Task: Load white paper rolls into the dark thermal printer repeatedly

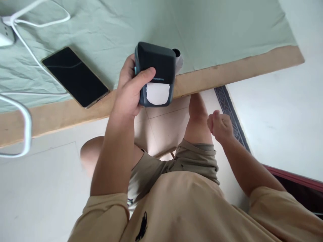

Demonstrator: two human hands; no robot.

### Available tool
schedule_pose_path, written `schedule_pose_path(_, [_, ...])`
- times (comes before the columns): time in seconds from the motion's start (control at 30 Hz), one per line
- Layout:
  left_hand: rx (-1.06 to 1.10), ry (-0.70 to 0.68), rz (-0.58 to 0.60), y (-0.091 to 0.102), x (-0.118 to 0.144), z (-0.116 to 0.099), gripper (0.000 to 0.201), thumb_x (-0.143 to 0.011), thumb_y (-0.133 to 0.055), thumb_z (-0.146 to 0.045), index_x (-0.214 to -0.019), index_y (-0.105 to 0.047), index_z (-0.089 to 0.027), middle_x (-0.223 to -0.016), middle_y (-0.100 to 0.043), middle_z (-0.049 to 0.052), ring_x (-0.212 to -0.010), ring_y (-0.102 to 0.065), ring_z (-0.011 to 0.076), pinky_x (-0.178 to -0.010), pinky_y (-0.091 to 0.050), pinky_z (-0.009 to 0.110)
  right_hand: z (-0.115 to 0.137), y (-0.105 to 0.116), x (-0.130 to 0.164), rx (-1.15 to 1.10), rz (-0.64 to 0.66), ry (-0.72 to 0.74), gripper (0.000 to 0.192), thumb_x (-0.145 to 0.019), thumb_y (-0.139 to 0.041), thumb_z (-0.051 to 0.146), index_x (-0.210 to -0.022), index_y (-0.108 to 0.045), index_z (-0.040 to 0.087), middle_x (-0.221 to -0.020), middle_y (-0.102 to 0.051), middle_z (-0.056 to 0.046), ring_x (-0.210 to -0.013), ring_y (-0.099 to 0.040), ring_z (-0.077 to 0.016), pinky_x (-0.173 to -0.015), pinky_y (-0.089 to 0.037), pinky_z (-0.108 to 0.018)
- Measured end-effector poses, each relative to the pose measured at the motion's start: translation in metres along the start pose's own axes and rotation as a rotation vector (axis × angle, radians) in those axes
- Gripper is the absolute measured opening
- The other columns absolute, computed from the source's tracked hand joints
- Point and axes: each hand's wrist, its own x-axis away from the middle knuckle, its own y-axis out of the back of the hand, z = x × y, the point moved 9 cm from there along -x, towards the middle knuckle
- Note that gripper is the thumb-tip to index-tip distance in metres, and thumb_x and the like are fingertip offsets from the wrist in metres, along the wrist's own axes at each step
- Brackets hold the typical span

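Note:
My left hand (131, 87) grips a dark portable label printer (158, 64) over the table's front edge, its thumb lying across the top. A white paper label (158, 94) with an uneven lower edge shows at the printer's near end. Partly hidden behind the printer is a pale roll-like object (179, 62) with a dark opening. Off to the right, above the floor and beside my knee, my right hand (220, 126) is closed in a fist, apart from the printer. Whether anything is inside those fingers is hidden.
A black-screened phone (75, 77) lies at the front of the table, on the green cloth (227, 30) and its tan edge (242, 69). White cables (27, 50) run from a white power strip (6, 33) at the left. My legs are below the table edge.

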Motion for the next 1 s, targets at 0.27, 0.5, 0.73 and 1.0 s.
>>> schedule_pose_path(0.27, [0.060, -0.032, 0.050, 0.001, 0.000, 0.004, 0.020, -0.073, -0.069, -0.032, -0.087, -0.057, -0.026, -0.083, -0.061, -0.001, -0.076, -0.059, 0.0193, -0.064, -0.047, 0.032, 0.036, 0.014, 0.061, 0.048, -0.044, 0.161, 0.037, -0.088, -0.047, 0.040, -0.111, -0.054, 0.011, -0.103, -0.059, -0.006, -0.092, -0.058, -0.0102, -0.080, -0.053, -0.029])
schedule_pose_path(0.5, [0.049, -0.061, 0.080, 0.004, -0.002, 0.005, 0.026, -0.072, -0.071, -0.032, -0.095, -0.059, -0.026, -0.088, -0.063, -0.001, -0.085, -0.058, 0.0208, -0.076, -0.047, 0.036, 0.124, -0.007, 0.042, 0.101, 0.021, 0.482, 0.039, -0.090, -0.037, 0.051, -0.085, -0.056, 0.018, -0.042, -0.038, 0.007, -0.033, -0.034, -0.0021, -0.035, -0.025, -0.016])
schedule_pose_path(0.73, [-0.045, -0.081, -0.040, 0.009, 0.006, 0.000, 0.029, -0.075, -0.067, -0.024, -0.102, -0.057, -0.024, -0.091, -0.061, -0.001, -0.085, -0.056, 0.0145, -0.076, -0.046, 0.027, 0.245, -0.044, 0.023, 0.012, -0.100, 0.902, 0.051, -0.093, -0.032, 0.045, -0.055, -0.046, 0.015, -0.051, -0.042, 0.001, -0.051, -0.044, -0.0025, -0.058, -0.038, -0.020])
schedule_pose_path(1.0, [-0.112, -0.105, -0.113, 0.010, 0.004, -0.008, 0.043, -0.070, -0.066, -0.031, -0.111, -0.053, -0.028, -0.106, -0.058, 0.002, -0.100, -0.057, 0.0203, -0.090, -0.044, 0.031, 0.246, -0.087, 0.018, 0.193, 0.024, 1.175, 0.039, -0.081, -0.049, 0.024, -0.117, -0.048, 0.010, -0.112, -0.048, -0.012, -0.105, -0.051, -0.0137, -0.076, -0.054, -0.026])
